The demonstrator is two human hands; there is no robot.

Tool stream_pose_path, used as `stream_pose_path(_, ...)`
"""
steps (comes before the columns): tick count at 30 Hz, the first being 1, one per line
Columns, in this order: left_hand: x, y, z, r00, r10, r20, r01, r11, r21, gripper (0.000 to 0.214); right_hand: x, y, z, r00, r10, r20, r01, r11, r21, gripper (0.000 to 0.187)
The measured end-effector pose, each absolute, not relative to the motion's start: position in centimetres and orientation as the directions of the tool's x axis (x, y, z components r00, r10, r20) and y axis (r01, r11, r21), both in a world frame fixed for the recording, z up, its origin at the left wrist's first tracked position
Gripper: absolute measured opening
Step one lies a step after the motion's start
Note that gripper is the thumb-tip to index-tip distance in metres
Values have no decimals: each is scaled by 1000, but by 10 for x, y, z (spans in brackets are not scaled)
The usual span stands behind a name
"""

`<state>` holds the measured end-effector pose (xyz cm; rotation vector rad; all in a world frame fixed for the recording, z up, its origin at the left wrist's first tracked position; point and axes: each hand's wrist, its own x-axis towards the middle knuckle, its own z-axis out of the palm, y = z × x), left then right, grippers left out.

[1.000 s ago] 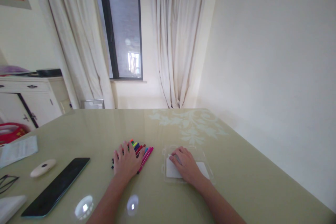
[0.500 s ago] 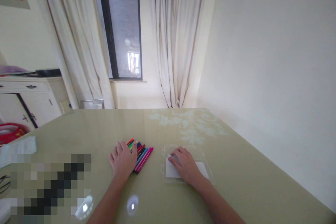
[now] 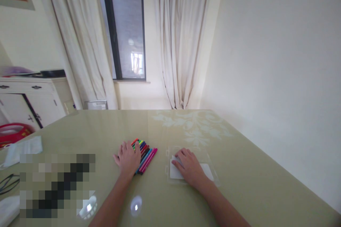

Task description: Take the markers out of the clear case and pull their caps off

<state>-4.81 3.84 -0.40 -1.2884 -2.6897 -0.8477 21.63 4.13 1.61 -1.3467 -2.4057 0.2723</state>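
My left hand [image 3: 128,158] lies over the left part of a row of felt-tip pens [image 3: 146,159], its fingers spread. The pens lie side by side, slanted, in several colours from orange and green to blue and pink; the hand hides some of them. To the right, my right hand [image 3: 188,165] rests palm down on white cards or paper [image 3: 176,173] inside a flat clear plastic case [image 3: 210,159]. Its fingers are slightly bent, with the thumb apart from them. What lies under the palm is hidden.
The glossy greenish table [image 3: 160,205] carries a face mask [image 3: 25,150], dark-framed glasses [image 3: 10,183] and a blurred-out patch at the left. A wall [image 3: 279,78] runs along the right side. Behind stand curtains [image 3: 183,42], a window and a white cabinet [image 3: 45,101].
The whole view has shifted slightly to the right in the picture. Both hands stay on the same things, with the left hand's fingers moved only a little.
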Motion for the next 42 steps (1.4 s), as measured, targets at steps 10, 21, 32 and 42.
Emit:
stream_pose_path(10, -36, 33, 2, -520, 771, 368, 852, 438, 285, 58, 215, 41, 18, -437, 870, 227, 810, 491, -321, 32)
stream_pose_path(21, -21, 30, -12, -360, 875, 323, 920, 390, -30, 94, 212, 33, 20, -434, 869, 238, 830, 489, -268, 58)
stream_pose_path(32, -38, 20, -4, -239, 941, 239, 966, 255, -38, 90, 215, 34, 20, -462, 852, 244, 810, 518, -273, 56)
stream_pose_path(42, -5, 47, -6, -411, 852, 326, 894, 447, -41, 91, 215, 34, 20, -456, 855, 247, 810, 514, -283, 52)
